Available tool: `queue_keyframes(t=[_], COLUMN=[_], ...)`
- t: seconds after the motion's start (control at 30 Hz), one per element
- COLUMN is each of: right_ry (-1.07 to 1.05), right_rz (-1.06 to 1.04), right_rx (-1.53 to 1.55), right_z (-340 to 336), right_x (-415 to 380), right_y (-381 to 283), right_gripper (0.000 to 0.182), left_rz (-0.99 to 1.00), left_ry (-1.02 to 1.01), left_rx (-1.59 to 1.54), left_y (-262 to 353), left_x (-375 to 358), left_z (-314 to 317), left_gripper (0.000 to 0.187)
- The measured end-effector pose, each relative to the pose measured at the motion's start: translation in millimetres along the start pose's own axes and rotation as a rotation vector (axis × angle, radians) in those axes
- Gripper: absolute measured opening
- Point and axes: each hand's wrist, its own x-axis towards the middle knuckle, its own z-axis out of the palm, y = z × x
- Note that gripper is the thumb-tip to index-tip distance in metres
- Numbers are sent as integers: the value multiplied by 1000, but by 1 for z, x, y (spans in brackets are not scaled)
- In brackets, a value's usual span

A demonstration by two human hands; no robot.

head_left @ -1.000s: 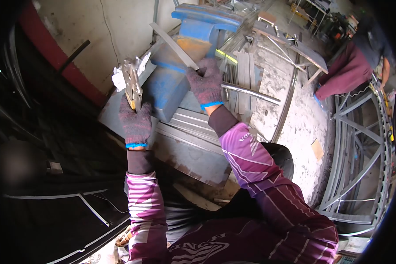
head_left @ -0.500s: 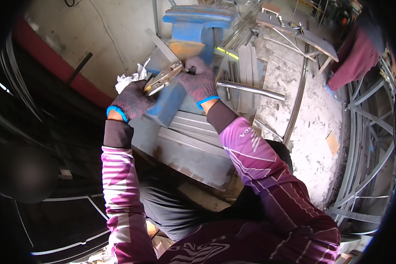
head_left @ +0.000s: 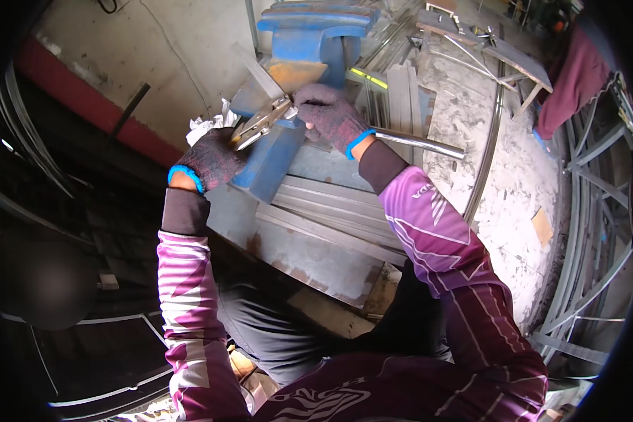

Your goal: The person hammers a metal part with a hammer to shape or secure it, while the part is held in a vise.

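My left hand (head_left: 214,160), in a dark knit glove with a blue cuff, is closed round the handles of metal locking pliers (head_left: 261,125). The jaw end of the pliers meets a flat metal bar (head_left: 261,76) that slants up and away. My right hand (head_left: 328,116), gloved alike, is beside that jaw end with its fingers curled in. What its fingers hold, if anything, is hidden. Under the pliers is the blue bench vise (head_left: 267,165), its large blue body (head_left: 316,32) rising behind. Crumpled white material (head_left: 207,128) is by my left hand.
Flat metal bars (head_left: 330,207) lie on a metal bench top (head_left: 309,264). A shiny round bar (head_left: 422,143) sticks out to the right of the vise. A yellow-green strip (head_left: 369,77) lies behind. Another person's maroon garment (head_left: 577,81) shows at right, near a low wooden bench (head_left: 517,65).
My right hand has shifted a little to the right and turned, drawing slightly off the jaw end of the pliers. My left hand and the pliers stay nearly in place.
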Motion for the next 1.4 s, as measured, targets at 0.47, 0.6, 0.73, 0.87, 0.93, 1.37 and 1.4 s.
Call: queue_keyframes(t=[0.47,0.6,0.73,0.87,0.93,1.37,1.4], right_ry=[28,39,38,38,45,62,62], right_rz=[-164,-147,-130,-70,-70,-99,-100], right_rx=[-128,-135,-129,-100,-118,-112,-111], right_z=[4,4,5,5,6,5,5], right_x=[-3,-5,-4,-6,-7,-6,-6], right_y=[3,2,3,-1,-3,0,1], right_gripper=[12,13,13,13,14,15,15], left_rz=[-36,25,-9,41,7,11,12], left_ry=[-39,10,11,34,21,36,36], left_rx=[-22,-72,-48,-55,-46,49,50], left_y=[2,-11,-13,-16,-9,-4,-3], left_x=[-4,2,3,3,1,3,3], left_z=[0,8,10,12,9,8,7], left_gripper=[43,44,40,36,36,38,38])
